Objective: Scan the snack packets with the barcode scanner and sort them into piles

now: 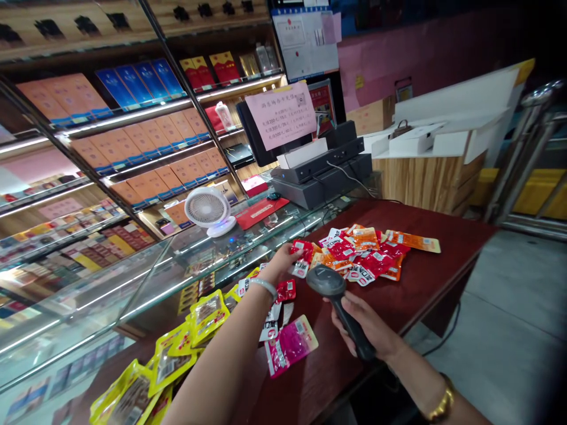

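My right hand (363, 321) is wrapped round the handle of a dark grey barcode scanner (326, 282), its head tilted toward the packets. Just left of the scanner head, my left hand (282, 263) pinches a small red snack packet (303, 257). A heap of red and orange snack packets (372, 262) lies on the table beyond both hands. Under my left forearm are more red and white packets, partly hidden, and a magenta packet (291, 347) lies flat nearby. Yellow snack bags (170, 356) with clear windows overlap along the left side, some covered by my arm.
The dark red table (452, 230) adjoins a glass display counter (155, 277). On the counter stand a white fan (208, 208) and a monitor with a pink handwritten sign (281, 115), above dark till equipment (325, 177). Shelves of boxes line the back. A metal railing (516, 153) stands right.
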Motion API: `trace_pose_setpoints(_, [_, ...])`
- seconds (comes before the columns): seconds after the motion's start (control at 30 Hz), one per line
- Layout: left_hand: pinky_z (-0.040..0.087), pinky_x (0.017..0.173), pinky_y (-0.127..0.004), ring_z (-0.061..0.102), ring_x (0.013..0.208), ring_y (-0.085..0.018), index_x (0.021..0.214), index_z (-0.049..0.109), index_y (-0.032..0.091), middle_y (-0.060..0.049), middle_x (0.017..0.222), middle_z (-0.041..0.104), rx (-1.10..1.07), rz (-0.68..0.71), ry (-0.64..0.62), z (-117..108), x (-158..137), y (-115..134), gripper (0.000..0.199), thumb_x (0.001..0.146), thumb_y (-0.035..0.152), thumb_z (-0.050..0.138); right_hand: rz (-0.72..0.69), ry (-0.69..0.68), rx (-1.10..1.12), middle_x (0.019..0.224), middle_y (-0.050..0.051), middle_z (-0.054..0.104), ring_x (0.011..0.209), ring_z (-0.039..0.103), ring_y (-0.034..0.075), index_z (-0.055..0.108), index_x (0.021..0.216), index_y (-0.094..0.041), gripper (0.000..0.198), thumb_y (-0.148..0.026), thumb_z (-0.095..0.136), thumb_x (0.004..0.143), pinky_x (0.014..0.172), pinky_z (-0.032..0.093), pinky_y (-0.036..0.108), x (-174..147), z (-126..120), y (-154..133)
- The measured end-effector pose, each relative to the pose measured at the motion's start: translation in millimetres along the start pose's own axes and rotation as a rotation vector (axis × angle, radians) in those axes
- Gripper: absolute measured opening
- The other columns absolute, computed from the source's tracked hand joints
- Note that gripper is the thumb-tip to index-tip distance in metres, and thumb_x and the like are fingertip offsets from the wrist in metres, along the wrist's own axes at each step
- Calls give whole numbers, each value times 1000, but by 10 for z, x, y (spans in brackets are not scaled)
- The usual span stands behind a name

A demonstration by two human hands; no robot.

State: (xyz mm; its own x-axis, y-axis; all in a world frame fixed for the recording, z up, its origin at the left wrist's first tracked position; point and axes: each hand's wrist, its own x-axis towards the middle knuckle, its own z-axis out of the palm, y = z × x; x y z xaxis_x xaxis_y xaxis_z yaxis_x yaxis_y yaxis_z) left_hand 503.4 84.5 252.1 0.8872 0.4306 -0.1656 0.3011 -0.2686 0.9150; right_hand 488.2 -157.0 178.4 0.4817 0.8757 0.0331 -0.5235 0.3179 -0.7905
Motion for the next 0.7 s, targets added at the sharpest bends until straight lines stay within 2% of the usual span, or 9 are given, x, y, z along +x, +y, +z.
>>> trace_pose_setpoints(0.07, [54, 80, -35, 68, 83, -20, 119, 57, 14, -11, 97, 70, -253, 53, -143, 118, 97, 138, 52, 76, 38, 73, 3, 11, 4, 60, -6, 55, 31, 46, 6, 54, 113, -17, 49, -57, 58, 86, 29, 41, 16, -6, 3, -4])
trace_pose_setpoints(0.1, [53, 83, -34, 68, 86, -19, 123, 56, 15, -11, 101, 70, -287, 81, -187, 157, 135, 201, 55, 76, 36, 74, 6, 15, 8, 61, -6, 55, 31, 46, 6, 54, 114, -17, 49, -58, 59, 86, 29, 41, 16, -8, 4, -5])
trace_pose_setpoints(0.17, [51, 88, -32, 67, 94, -18, 128, 54, 16, -12, 108, 68, -223, 127, -154, 171, 184, 283, 61, 73, 32, 76, 12, 17, 13, 62, -5, 55, 31, 46, 6, 53, 114, -17, 49, -57, 59, 86, 29, 42, 16, -8, 1, -4])
trace_pose_setpoints(0.23, [49, 92, -33, 64, 100, -20, 123, 59, 17, -11, 109, 68, 44, 154, -80, 92, 177, 288, 58, 71, 32, 78, 11, 13, 17, 62, -5, 56, 32, 47, 6, 53, 114, -17, 48, -56, 59, 86, 29, 42, 17, -4, -5, 1])
trace_pose_setpoints(0.27, [47, 93, -33, 63, 101, -21, 117, 63, 17, -10, 107, 69, 237, 162, -82, 24, 148, 261, 53, 69, 33, 78, 10, 9, 19, 63, -5, 56, 32, 47, 6, 53, 114, -17, 47, -55, 59, 87, 29, 42, 17, -1, -8, 4])
trace_pose_setpoints(0.37, [44, 96, -39, 61, 105, -29, 96, 72, 20, -10, 104, 70, 881, 120, -176, -220, -30, 115, 43, 57, 35, 84, 19, 5, 29, 63, -5, 57, 32, 48, 6, 53, 114, -17, 45, -53, 60, 87, 29, 42, 16, 8, -12, 9])
trace_pose_setpoints(0.47, [39, 99, -47, 53, 117, -38, 98, 71, 21, -15, 117, 64, 1340, 33, -184, -406, -249, -40, 61, 43, 41, 89, 43, 8, 24, 62, -5, 57, 31, 48, 6, 54, 113, -17, 47, -55, 61, 86, 28, 42, 16, 9, -15, 4])
trace_pose_setpoints(0.57, [37, 100, -49, 48, 122, -39, 107, 67, 21, -19, 126, 58, 1469, 33, -192, -484, -370, -148, 72, 46, 52, 86, 45, 11, 7, 61, -6, 56, 31, 48, 6, 55, 113, -18, 51, -59, 61, 84, 29, 42, 17, 7, -20, 1])
trace_pose_setpoints(0.7, [38, 98, -43, 52, 119, -36, 107, 64, 20, -17, 121, 60, 1421, 102, -161, -479, -357, -229, 70, 50, 58, 82, 41, 9, -6, 60, -6, 55, 31, 47, 6, 54, 114, -18, 52, -60, 60, 83, 29, 42, 17, 8, -31, 14])
